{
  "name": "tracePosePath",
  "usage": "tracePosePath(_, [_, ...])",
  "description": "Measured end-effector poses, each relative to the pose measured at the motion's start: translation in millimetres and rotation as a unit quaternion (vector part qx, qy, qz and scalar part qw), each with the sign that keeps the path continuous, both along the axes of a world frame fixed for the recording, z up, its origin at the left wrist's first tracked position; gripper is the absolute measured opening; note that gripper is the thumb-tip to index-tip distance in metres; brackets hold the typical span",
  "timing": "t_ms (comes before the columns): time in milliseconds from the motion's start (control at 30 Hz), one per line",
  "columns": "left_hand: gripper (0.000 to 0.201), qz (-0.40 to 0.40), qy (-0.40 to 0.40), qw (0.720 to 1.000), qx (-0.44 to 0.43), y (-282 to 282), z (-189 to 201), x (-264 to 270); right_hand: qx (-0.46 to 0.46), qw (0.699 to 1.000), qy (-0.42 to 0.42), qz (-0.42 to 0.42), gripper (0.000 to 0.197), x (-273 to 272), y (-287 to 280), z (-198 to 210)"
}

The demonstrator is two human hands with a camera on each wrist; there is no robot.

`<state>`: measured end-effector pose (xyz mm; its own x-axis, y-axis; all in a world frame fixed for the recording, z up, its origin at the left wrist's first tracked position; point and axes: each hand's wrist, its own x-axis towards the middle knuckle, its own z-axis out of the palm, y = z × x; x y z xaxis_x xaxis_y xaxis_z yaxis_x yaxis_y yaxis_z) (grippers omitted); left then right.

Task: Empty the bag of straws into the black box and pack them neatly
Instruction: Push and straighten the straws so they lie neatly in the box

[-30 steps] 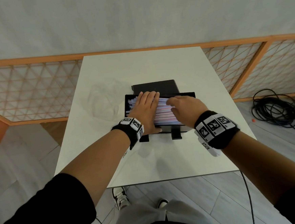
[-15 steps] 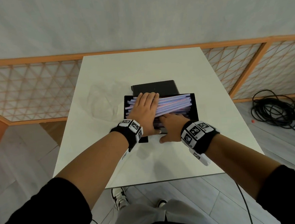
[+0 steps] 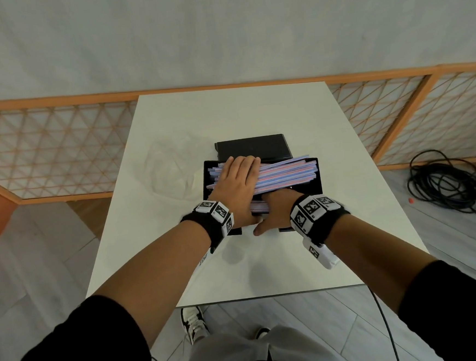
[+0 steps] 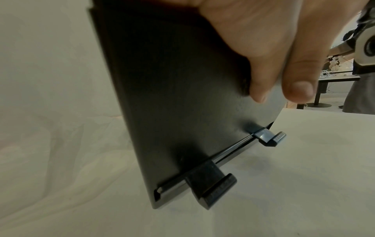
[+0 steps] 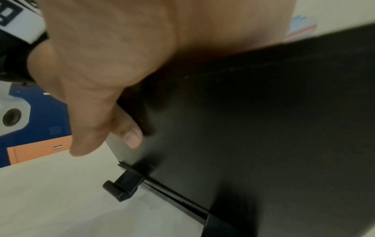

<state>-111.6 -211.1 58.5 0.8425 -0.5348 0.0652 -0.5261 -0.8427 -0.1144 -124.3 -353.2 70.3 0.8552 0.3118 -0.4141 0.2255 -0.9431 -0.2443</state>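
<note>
Both arms reach forward, wrists banded in black straps with white marker blocks; the left hand (image 3: 236, 186) lies flat, fingers straight and together, palm down; the right hand (image 3: 276, 210) sits just beside it, thumb pointing left, fingers hidden.

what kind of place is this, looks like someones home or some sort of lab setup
Probably a lab or recording space rather than a home. A bare white table stands inside an orange lattice fence, a coil of black cable lies on the floor, and both wrists carry marker-tagged camera bands.
</note>
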Motion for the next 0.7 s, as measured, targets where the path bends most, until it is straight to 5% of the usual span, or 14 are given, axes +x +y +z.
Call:
tracePosePath(200, [0.114,-0.003,0.002,1.0,-0.009,0,0,-1,0.041,0.998,-0.032,-0.022,0.108,-1,-5,-7])
tracePosePath(700, [0.117,-0.003,0.017,1.0,0.02,0,4,-3,0.137,0.986,0.073,-0.065,0.094,8,-6,-11])
